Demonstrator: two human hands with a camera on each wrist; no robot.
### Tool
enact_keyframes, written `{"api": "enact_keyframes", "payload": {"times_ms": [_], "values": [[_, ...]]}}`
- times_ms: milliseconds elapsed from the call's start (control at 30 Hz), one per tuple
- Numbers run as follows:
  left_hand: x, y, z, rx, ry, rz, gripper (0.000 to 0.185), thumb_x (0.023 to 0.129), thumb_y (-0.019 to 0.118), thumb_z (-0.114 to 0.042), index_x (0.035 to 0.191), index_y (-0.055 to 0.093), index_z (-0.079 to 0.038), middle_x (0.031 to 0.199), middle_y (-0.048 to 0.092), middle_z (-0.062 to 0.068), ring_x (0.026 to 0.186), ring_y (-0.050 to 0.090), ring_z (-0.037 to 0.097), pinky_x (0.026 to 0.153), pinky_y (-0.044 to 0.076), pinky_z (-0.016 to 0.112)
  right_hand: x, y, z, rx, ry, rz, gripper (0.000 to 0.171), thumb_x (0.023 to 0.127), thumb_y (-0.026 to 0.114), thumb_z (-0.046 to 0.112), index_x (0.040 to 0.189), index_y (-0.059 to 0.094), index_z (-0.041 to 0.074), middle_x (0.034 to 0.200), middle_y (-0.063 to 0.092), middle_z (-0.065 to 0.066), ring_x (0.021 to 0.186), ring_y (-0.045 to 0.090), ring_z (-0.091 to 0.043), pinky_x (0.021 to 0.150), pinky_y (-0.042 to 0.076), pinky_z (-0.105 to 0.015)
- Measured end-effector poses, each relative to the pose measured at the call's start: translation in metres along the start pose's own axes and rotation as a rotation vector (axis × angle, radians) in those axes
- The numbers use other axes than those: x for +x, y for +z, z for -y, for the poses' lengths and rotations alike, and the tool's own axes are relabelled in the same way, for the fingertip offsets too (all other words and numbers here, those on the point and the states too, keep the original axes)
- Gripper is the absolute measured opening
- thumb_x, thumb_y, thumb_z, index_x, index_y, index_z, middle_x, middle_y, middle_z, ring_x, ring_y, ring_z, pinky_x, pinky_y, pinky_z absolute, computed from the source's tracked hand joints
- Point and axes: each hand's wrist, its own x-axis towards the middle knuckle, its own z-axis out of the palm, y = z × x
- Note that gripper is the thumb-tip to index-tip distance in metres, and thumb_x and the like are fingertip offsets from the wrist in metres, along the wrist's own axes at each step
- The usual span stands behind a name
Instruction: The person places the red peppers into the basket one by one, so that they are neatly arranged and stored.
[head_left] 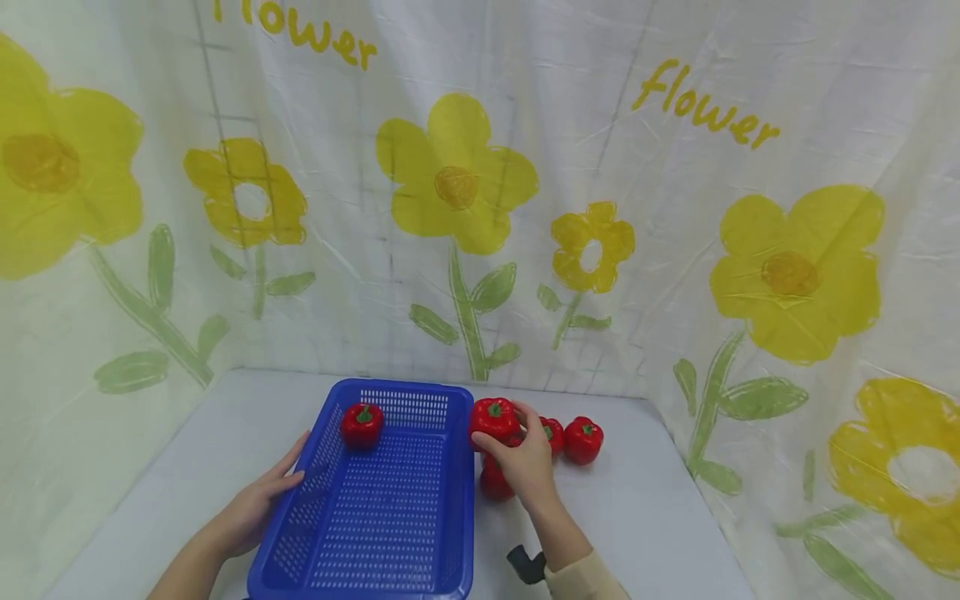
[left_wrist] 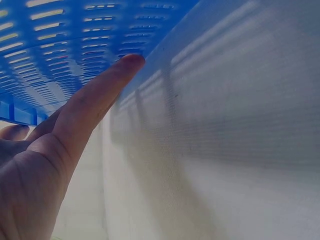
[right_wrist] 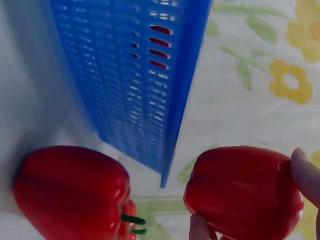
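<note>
My right hand [head_left: 531, 460] grips a red bell pepper [head_left: 495, 418] between thumb and fingers, just beside the right rim of a blue plastic basket [head_left: 463, 533]. In the right wrist view the held pepper [right_wrist: 245, 192] is level with the basket's upper edge, and another bell pepper [right_wrist: 70, 187] lies lower on the table. My left hand [head_left: 251, 510] rests against the basket's left side, thumb near the rim; its straight fingers touch the slotted wall [left_wrist: 75, 60] in the left wrist view. One red bell pepper [head_left: 362, 427] sits inside the basket's far left corner.
On the white table [head_left: 622, 517], more red peppers stand right of the basket: one [head_left: 495, 482] under my right hand, one [head_left: 553, 435] partly behind it, another [head_left: 583, 440] farther right. A dark strap piece [head_left: 527, 565] shows by the right wrist. A flower-printed curtain [head_left: 337, 275] hangs behind.
</note>
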Motion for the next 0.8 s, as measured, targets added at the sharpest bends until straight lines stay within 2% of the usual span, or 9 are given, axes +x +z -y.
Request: {"api": "enact_keyframes", "payload": {"times_ms": [400, 800], "values": [[0.003, 0.002, -0.002, 0.03, -0.013, -0.038, 0.064, 0.112, 0.024, -0.034, 0.155, -0.022, -0.041, 0.163, -0.028, 0.023, 0.148, 0.026, 0.043, 0.11, 0.043, 0.052, 0.007, 0.022, 0.018, -0.021, -0.012, 0.059, 0.083, 0.076, 0.088, 0.042, 0.144, 0.047, 0.018, 0.144, 0.056, -0.01, 0.132, 0.054, -0.032, 0.102, 0.051, -0.056], [0.001, 0.003, -0.002, 0.033, -0.005, -0.043, 0.065, 0.112, 0.024, -0.034, 0.156, -0.024, -0.038, 0.162, -0.027, 0.025, 0.148, 0.021, 0.052, 0.11, 0.043, 0.057, 0.01, 0.04, 0.028, -0.038, 0.022, 0.111, 0.084, 0.077, 0.087, 0.042, 0.145, 0.044, 0.019, 0.146, 0.053, -0.01, 0.13, 0.055, -0.034, 0.1, 0.053, -0.053]]}}
